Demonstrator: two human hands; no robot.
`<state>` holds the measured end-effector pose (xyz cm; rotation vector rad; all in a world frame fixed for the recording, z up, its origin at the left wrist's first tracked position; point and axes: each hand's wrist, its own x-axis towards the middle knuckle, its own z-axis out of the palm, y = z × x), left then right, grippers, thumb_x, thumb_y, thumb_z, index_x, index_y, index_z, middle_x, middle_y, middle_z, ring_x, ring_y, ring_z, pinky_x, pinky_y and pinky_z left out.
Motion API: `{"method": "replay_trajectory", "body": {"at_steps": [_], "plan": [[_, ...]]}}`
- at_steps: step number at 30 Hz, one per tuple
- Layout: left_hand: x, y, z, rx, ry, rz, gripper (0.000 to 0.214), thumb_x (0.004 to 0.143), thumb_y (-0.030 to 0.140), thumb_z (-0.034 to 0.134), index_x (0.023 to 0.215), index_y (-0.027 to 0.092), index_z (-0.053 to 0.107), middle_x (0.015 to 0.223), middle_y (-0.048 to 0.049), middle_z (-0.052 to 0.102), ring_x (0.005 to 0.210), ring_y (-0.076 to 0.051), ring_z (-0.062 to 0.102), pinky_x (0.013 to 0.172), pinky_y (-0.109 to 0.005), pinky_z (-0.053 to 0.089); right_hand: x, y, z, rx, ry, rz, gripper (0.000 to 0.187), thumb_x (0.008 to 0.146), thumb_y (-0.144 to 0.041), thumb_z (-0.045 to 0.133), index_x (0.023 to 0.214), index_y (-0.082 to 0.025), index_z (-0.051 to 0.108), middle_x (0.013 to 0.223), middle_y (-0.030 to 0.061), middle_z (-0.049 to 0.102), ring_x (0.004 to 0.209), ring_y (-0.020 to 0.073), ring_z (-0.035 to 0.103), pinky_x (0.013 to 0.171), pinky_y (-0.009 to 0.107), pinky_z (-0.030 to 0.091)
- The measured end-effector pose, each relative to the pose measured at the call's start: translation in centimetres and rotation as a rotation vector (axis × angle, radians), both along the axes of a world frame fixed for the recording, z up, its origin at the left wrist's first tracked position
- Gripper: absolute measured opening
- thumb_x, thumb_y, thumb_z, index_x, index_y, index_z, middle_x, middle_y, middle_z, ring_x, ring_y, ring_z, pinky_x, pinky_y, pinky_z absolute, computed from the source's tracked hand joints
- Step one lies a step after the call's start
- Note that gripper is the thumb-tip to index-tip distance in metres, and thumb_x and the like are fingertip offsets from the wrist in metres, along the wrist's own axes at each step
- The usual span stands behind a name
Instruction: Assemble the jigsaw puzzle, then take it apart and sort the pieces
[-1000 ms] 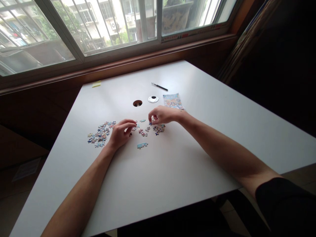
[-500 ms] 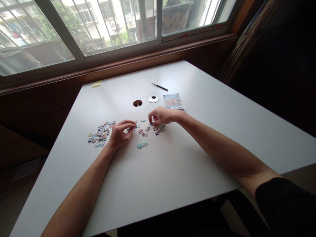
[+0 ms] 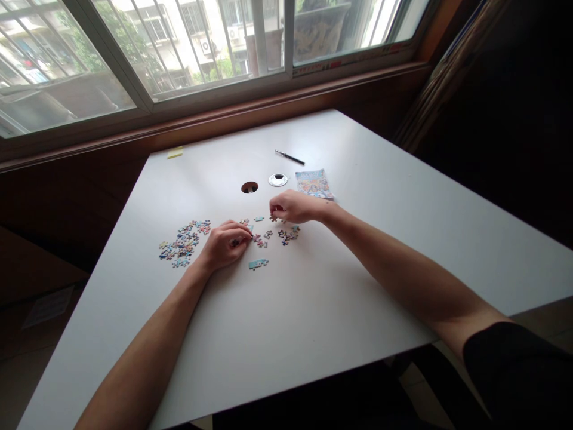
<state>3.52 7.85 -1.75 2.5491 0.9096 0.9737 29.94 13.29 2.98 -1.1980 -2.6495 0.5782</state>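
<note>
Between the thumb and fingers of my right hand [image 3: 295, 206] is a puzzle piece [image 3: 273, 218], held just above the table. My left hand [image 3: 226, 242] rests on the table with thumb and forefinger pinched together; whatever is at their tips is too small to make out. Right by those fingertips lie some pinkish puzzle pieces [image 3: 260, 241]. A small cluster of pieces [image 3: 289, 236] sits below my right hand. To the left of my left hand spreads a larger pile of puzzle pieces [image 3: 181, 243]. Nearer to me lies a joined light-blue strip of pieces [image 3: 258, 263].
On the white table [image 3: 313, 310], a colourful picture packet [image 3: 313, 182] lies beyond my right wrist. Farther back are a black pen [image 3: 290, 157], a round metal cover [image 3: 278, 180], a round hole [image 3: 249, 187] and a yellow sticky note [image 3: 175, 152]. A window [image 3: 215, 48] is behind.
My left hand has moved slightly right, and its thumb and forefinger have closed together. My right hand has lifted a little, with a puzzle piece now showing at its fingertips.
</note>
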Motion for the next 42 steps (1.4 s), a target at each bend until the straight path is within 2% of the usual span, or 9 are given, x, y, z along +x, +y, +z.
{"method": "replay_trajectory", "body": {"at_steps": [8, 15, 22, 25, 32, 37, 42], "plan": [[-0.2, 0.2, -0.3, 0.013, 0.014, 0.005, 0.018, 0.081, 0.009, 0.064, 0.086, 0.023, 0.074, 0.093, -0.0029, 0.076, 0.092, -0.02, 0.067, 0.083, -0.036, 0.057, 0.0, 0.2, 0.3, -0.045, 0.035, -0.042, 0.014, 0.086, -0.019, 0.055, 0.087, -0.016, 0.068, 0.089, 0.0071, 0.072, 0.074, 0.0143, 0.059, 0.066, 0.025, 0.04], [-0.1, 0.2, -0.1, -0.003, 0.014, 0.002, 0.019, 0.08, 0.008, 0.063, 0.086, 0.023, 0.074, 0.093, -0.0033, 0.076, 0.093, -0.02, 0.067, 0.084, -0.035, 0.056, 0.2, 0.0, 0.6, -0.156, 0.08, -0.02, 0.012, 0.086, -0.018, 0.054, 0.087, -0.016, 0.066, 0.075, 0.0039, 0.072, 0.068, 0.0132, 0.062, 0.065, 0.026, 0.042], [0.0, 0.1, 0.1, -0.005, 0.013, 0.004, 0.018, 0.08, 0.009, 0.063, 0.085, 0.022, 0.074, 0.092, -0.0034, 0.076, 0.091, -0.02, 0.067, 0.083, -0.035, 0.056, 0.4, 0.2, 0.2, -0.122, 0.066, 0.003, 0.01, 0.083, -0.021, 0.063, 0.09, -0.017, 0.069, 0.085, 0.0045, 0.071, 0.073, 0.0138, 0.061, 0.064, 0.025, 0.042], [0.0, 0.1, 0.1, -0.007, 0.016, 0.007, 0.018, 0.08, 0.009, 0.063, 0.084, 0.023, 0.074, 0.092, -0.0034, 0.076, 0.091, -0.02, 0.067, 0.082, -0.035, 0.056, 0.1, 0.0, -0.1, -0.165, 0.048, 0.01, 0.011, 0.082, -0.022, 0.065, 0.09, -0.018, 0.069, 0.081, 0.0028, 0.069, 0.067, 0.0124, 0.058, 0.06, 0.025, 0.04], [0.0, 0.1, 0.3, 0.001, 0.023, 0.01, 0.018, 0.08, 0.008, 0.062, 0.084, 0.023, 0.074, 0.092, -0.0035, 0.076, 0.091, -0.02, 0.067, 0.081, -0.035, 0.057, -0.4, -0.4, -0.3, -0.118, 0.004, 0.033, 0.012, 0.077, -0.021, 0.065, 0.087, -0.018, 0.072, 0.075, 0.001, 0.067, 0.061, 0.0105, 0.054, 0.057, 0.024, 0.036], [0.0, 0.1, 0.1, -0.004, 0.016, 0.002, 0.019, 0.08, 0.008, 0.062, 0.084, 0.023, 0.074, 0.092, -0.0035, 0.076, 0.092, -0.02, 0.067, 0.082, -0.035, 0.057, 0.4, -0.2, 0.7, -0.157, -0.059, 0.058, 0.018, 0.077, -0.025, 0.066, 0.092, -0.019, 0.075, 0.08, 0.0023, 0.07, 0.064, 0.0117, 0.056, 0.059, 0.025, 0.037], [-0.2, 0.3, -0.2, -0.015, 0.008, 0.001, 0.019, 0.08, 0.008, 0.063, 0.085, 0.023, 0.074, 0.093, -0.0036, 0.076, 0.092, -0.021, 0.067, 0.083, -0.036, 0.057, 1.6, -0.1, 1.9, -0.281, -0.219, 0.103, 0.02, 0.071, -0.03, 0.075, 0.089, -0.022, 0.075, 0.084, 0.0017, 0.071, 0.068, 0.0137, 0.06, 0.059, 0.025, 0.037]]}}
